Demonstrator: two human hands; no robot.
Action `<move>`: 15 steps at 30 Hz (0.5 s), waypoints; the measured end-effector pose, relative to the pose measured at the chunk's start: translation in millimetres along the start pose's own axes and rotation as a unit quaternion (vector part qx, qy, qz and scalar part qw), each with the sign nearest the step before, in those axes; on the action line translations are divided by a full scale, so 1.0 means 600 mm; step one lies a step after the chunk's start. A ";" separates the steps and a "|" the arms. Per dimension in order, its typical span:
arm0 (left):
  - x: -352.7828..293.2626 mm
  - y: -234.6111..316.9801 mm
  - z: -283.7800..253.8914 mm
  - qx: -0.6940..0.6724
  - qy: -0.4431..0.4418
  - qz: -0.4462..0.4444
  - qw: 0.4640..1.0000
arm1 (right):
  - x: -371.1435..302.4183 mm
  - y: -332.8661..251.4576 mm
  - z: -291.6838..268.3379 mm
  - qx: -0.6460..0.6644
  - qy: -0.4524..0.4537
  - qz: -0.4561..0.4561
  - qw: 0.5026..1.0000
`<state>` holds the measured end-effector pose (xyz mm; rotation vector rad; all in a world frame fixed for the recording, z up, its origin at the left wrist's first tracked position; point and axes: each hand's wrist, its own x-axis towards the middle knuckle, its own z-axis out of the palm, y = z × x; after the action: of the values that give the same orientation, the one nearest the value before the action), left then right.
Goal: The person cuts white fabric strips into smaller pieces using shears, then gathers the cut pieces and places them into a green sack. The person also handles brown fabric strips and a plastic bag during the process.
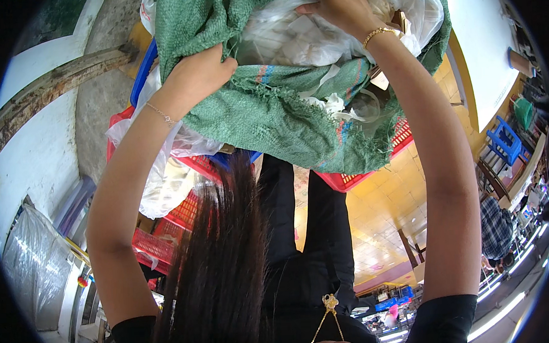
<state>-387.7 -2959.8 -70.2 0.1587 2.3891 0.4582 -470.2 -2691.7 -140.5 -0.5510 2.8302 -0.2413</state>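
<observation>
A green woven sack (241, 118) with a frayed rim hangs wide at the top middle. My left hand (200, 76) is closed on a fold of its edge, at the left of the opening. Inside the sack lies a clear plastic bag (293, 36) with pale contents that I cannot make out. My right hand (344, 12) is over this bag, its thumb against the film and its fingers bent into it; the fingertips are partly hidden at the picture's upper edge. White scraps (333, 104) and a clear round plastic piece (365, 106) sit in the sack's near fold.
Red plastic baskets (152, 247) stand below and left of the sack, with a white plastic bag (159, 192) draped beside them. A wooden beam (56, 83) runs along the left wall. Yellow floor tiles (381, 222) show beneath; a blue stool (505, 140) is far right.
</observation>
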 end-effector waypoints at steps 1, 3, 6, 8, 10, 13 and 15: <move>0.000 0.000 0.001 -0.005 0.009 0.003 1.000 | 0.000 0.000 -0.004 0.001 -0.008 0.007 1.000; 0.000 0.001 0.000 -0.011 0.014 0.006 1.000 | 0.002 -0.003 -0.010 0.002 -0.024 0.022 0.999; -0.002 0.011 -0.010 -0.008 0.001 -0.002 1.000 | 0.003 -0.002 -0.009 0.007 -0.026 0.023 0.999; -0.003 0.015 -0.015 -0.006 -0.013 -0.009 1.000 | 0.004 -0.001 -0.007 0.008 -0.031 0.026 0.999; -0.002 0.017 -0.017 -0.005 -0.024 -0.014 1.000 | 0.005 0.000 -0.006 0.008 -0.037 0.029 0.999; -0.003 0.017 -0.017 -0.016 -0.035 -0.019 0.999 | 0.006 0.002 -0.005 0.007 -0.050 0.031 0.998; -0.003 0.013 -0.011 -0.002 -0.020 -0.016 1.000 | 0.008 0.004 -0.004 0.004 -0.061 0.029 0.998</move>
<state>-391.1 -2954.9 -61.6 0.1272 2.3470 0.4418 -475.8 -2691.3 -140.0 -0.4648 2.7203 -0.2007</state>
